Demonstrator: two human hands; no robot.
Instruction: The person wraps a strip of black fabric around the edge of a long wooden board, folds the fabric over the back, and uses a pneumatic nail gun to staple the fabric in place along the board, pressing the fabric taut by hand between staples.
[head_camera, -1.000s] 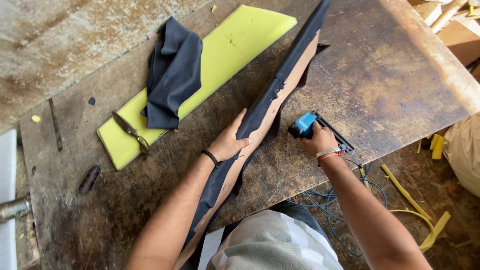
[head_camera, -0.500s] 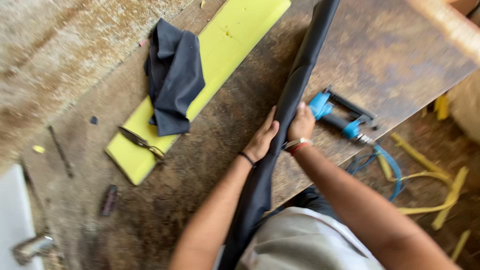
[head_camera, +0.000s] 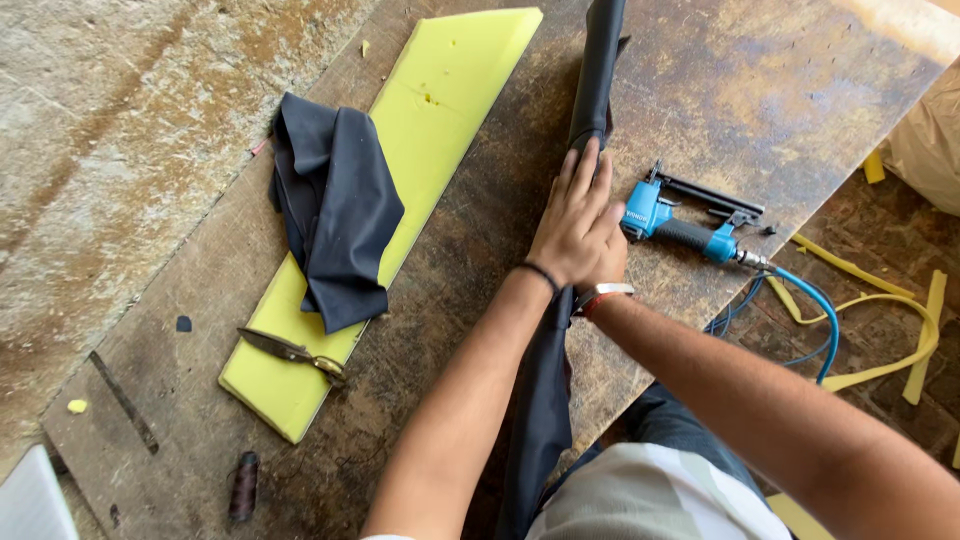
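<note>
At the far left, near the bottom corner, a white flat thing (head_camera: 35, 498) shows only in part. Beside it, a small yellow scrap (head_camera: 76, 406) lies on the worn wooden table (head_camera: 700, 90), and lower down lies a dark spool of thread (head_camera: 243, 486). I see no box, tray or other container on the table; every thing lies directly on the wood or on another thing.

Next comes a long yellow foam slab (head_camera: 440, 110), lying diagonally. A folded dark cloth (head_camera: 335, 215) lies across its middle, and a pair of scissors (head_camera: 295, 352) rests on its lower end, blades pointing left.

In the middle, a long strip covered in dark fabric (head_camera: 598, 70) runs from the person's lap up to the top edge of the view, lying on the table. The left hand (head_camera: 575, 220) lies flat on top of this strip, with fingers straight and close together, pressing down. The right hand (head_camera: 610, 262) is mostly hidden under the left one; it touches the strip at the same place, but I cannot tell whether it grips or only presses.

Just to the right of the hands, a blue pneumatic stapler (head_camera: 680, 222) lies on the table, not held. Its blue hose (head_camera: 810, 310) goes down over the table edge. On the floor to the right lie yellow foam strips (head_camera: 900, 330).
</note>
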